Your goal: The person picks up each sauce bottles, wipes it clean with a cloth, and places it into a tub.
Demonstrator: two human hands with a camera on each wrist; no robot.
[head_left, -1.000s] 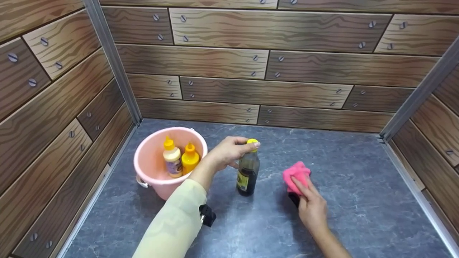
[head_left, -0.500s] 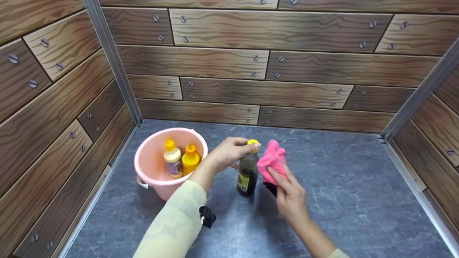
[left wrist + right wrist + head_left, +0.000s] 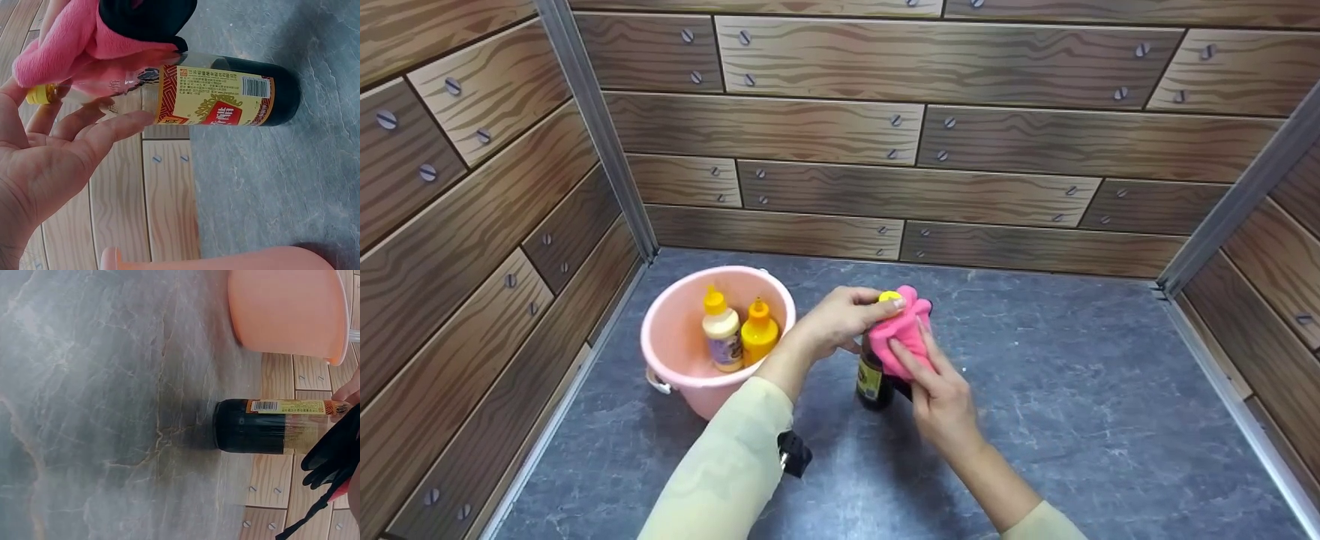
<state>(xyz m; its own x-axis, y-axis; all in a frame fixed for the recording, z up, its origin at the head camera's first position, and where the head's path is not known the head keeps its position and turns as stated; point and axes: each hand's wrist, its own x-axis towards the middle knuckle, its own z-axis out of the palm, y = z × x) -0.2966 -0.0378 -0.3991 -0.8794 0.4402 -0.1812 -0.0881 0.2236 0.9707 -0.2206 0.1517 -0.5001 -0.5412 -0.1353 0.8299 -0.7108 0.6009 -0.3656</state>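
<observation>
Left-hand grip [image 3: 836,319] is pinched on the yellow cap [image 3: 889,295] of the vinegar bottle [image 3: 870,379], upright on the tabletop [image 3: 1110,382]; pink-and-black cloth [image 3: 896,330], held in the right-hand grip [image 3: 949,405], has just been brought against its side, so contact looks made. Pink bucket [image 3: 671,341]: two squeeze bottles [image 3: 723,336] contained; vinegar bottle: part-filled, dark liquid [image 3: 247,433].

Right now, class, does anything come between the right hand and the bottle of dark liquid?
Yes: the pink cloth, held in the right hand, lies between that hand and the upper part of the bottle. Nothing visible separates the left hand from the bottle, held at its yellow cap.
</observation>
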